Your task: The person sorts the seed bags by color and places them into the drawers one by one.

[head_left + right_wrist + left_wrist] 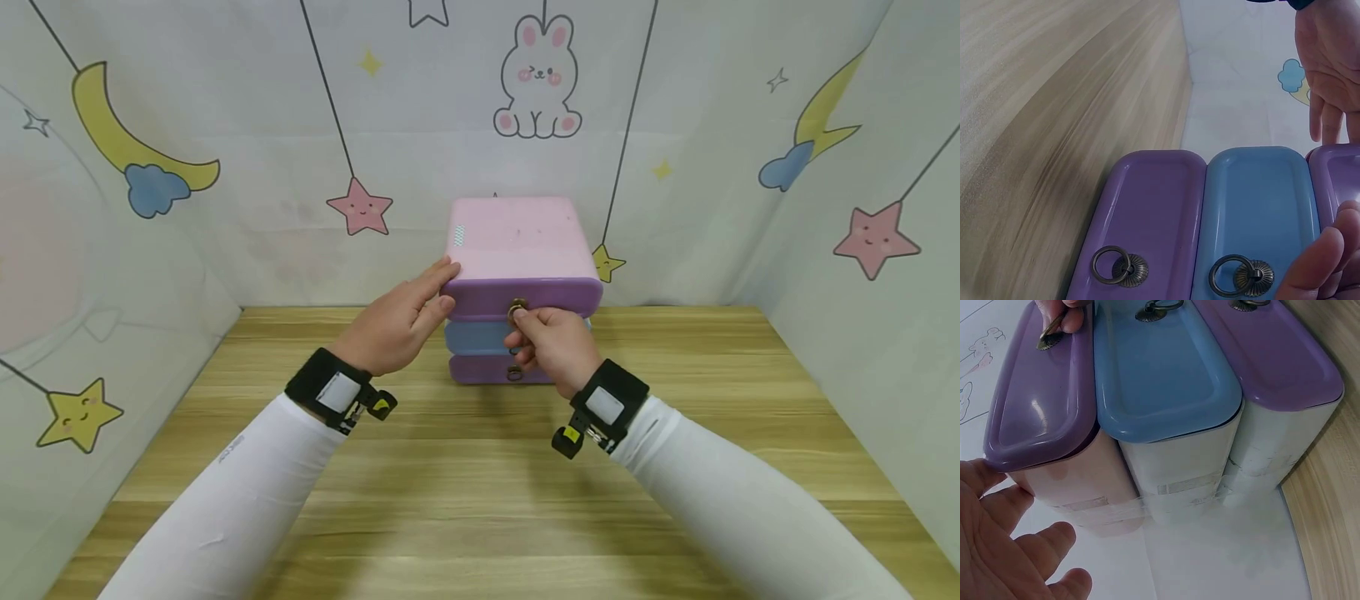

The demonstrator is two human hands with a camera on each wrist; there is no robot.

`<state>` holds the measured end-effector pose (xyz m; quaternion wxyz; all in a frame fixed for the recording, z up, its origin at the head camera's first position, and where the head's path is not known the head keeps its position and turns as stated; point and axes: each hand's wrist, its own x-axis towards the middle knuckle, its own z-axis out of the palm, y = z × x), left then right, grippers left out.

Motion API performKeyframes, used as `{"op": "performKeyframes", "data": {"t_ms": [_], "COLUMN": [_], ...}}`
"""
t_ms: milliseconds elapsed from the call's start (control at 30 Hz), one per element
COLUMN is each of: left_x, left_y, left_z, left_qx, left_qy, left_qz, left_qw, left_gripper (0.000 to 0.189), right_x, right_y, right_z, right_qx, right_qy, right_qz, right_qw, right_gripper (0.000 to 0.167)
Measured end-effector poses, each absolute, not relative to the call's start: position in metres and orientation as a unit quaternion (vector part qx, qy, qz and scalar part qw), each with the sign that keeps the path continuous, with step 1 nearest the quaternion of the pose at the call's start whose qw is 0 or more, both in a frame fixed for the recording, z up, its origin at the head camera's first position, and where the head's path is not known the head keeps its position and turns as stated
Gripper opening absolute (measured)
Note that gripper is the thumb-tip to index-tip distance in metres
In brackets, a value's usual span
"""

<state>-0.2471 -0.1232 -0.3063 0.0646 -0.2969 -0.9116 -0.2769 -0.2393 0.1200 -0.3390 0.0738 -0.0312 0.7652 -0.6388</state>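
Observation:
A small three-tier drawer cabinet [517, 237] with a pink top stands near the back wall. Its top drawer [480, 300] has a purple front, the middle drawer [474, 337] a blue one, and the bottom drawer [476, 369] is purple again. My right hand [558, 346] pinches the top drawer's brass ring pull [516, 307] between thumb and finger. Against the cabinet's upper left edge, my left hand [393, 325] rests with fingers extended. In the left wrist view a narrow dark gap shows behind part of the top drawer's front.
Brass ring pulls hang on the middle drawer [1260, 212] and bottom drawer [1157, 206]. The cabinet stands on a wood-grain table [465, 500]. White fabric walls [262, 108] printed with stars, moons and a rabbit enclose the back and sides.

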Motion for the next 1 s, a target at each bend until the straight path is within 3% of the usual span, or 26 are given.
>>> {"op": "performKeyframes", "data": {"t_ms": [800, 1000], "left_x": [-0.247, -0.243], "left_y": [-0.128, -0.132], "left_z": [-0.317, -0.321], "left_qx": [-0.293, -0.264], "left_qy": [-0.903, -0.905], "left_qz": [-0.305, -0.326], "left_qw": [0.073, 0.071], "left_gripper": [0.064, 0.062], "right_x": [-0.238, -0.232], "right_y": [0.131, 0.147], "right_z": [-0.348, -0.340], "right_qx": [-0.009, -0.006], "right_qy": [0.775, 0.777], "right_qz": [-0.627, -0.629], "right_qw": [0.076, 0.039], "right_gripper": [0.042, 0.045]}}
